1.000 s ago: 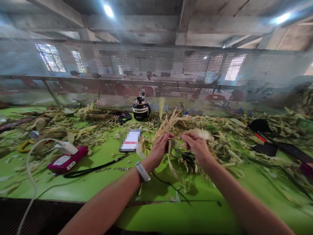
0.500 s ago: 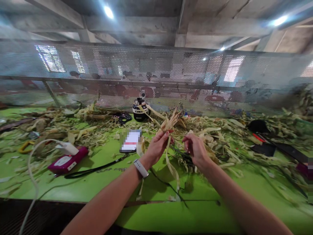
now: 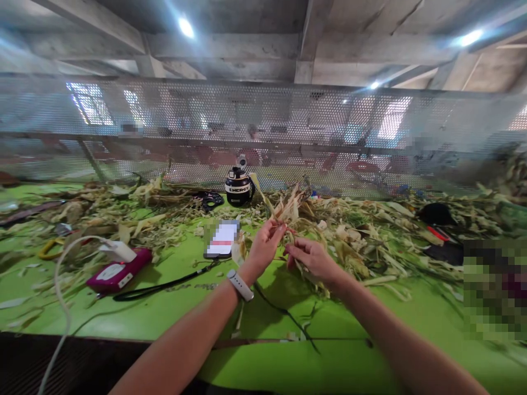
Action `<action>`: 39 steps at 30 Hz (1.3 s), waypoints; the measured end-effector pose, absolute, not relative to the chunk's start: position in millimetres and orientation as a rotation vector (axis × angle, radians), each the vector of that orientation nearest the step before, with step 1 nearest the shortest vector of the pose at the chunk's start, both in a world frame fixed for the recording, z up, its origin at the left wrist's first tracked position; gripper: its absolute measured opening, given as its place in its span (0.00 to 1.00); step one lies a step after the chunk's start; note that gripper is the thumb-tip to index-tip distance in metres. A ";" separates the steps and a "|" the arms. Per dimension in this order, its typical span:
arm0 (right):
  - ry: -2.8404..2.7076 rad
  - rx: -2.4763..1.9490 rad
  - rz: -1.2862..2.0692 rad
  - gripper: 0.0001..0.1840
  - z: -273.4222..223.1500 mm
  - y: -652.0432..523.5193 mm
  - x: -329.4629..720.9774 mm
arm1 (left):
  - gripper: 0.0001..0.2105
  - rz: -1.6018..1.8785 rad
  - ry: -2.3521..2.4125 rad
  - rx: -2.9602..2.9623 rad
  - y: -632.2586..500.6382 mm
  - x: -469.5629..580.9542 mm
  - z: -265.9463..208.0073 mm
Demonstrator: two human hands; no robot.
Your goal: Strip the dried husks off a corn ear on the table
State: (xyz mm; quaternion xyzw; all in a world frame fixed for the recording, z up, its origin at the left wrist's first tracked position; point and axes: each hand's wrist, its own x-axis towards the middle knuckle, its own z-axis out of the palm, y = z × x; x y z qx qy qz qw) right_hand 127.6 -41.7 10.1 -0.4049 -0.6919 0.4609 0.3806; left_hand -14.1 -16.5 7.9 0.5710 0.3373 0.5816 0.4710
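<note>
My left hand (image 3: pixel 267 241), with a white band on the wrist, is closed around the base of a bundle of dry corn husks (image 3: pixel 288 207). The husk ends fan out above the fingers. Close beside it, lower and to the right, my right hand (image 3: pixel 310 257) has its thumb and fingers pinched on a husk strip just below the bundle. Part of that strip is hidden by the fingers. A pale curled husk (image 3: pixel 237 251) shows just left of my left hand.
Loose husks (image 3: pixel 354 241) lie heaped across the green table (image 3: pixel 173 323). A black jug (image 3: pixel 237 189) stands behind my hands. To the left are a phone (image 3: pixel 222 240) with a strap and a magenta power block (image 3: pixel 119 270) with a white cable. A perforated metal screen (image 3: pixel 267 115) rises behind.
My right hand has moved left and in toward my left hand, its fingers now on the husk strip. The long strip that hung below my left hand no longer dangles there.
</note>
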 end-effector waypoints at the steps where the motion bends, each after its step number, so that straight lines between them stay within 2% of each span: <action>1: -1.784 -1.038 1.096 0.20 9.2 -40.6 128.5 | 0.11 1.426 0.844 1.408 -15.5 -14.4 7.6; 4: -1.941 -1.067 0.742 0.19 9.2 -39.4 132.1 | 0.12 1.427 0.918 1.458 -12.1 -16.6 6.7; 8: -2.134 -1.123 0.112 0.16 14.3 -43.5 135.8 | 0.13 1.419 1.083 1.566 -9.3 -21.5 7.2; 11: -2.159 -1.216 -0.096 0.16 17.4 -46.5 137.1 | 0.13 1.440 1.262 1.608 -9.9 -23.7 8.9; 24: -2.591 -1.102 -0.169 0.15 15.3 -45.5 137.3 | 0.13 1.249 1.255 1.669 -13.6 -19.1 -1.3; 30: -2.584 -0.996 -0.446 0.10 20.5 -48.8 134.1 | 0.12 1.213 1.124 1.553 -11.2 -19.1 -3.9; 35: -2.496 -0.981 -0.410 0.10 16.5 -44.7 134.4 | 0.13 1.176 1.102 1.528 -8.2 -19.5 -6.2; 39: -2.423 -1.010 -0.409 0.14 10.7 -36.2 138.6 | 0.14 1.166 1.038 1.613 -7.2 -22.8 0.7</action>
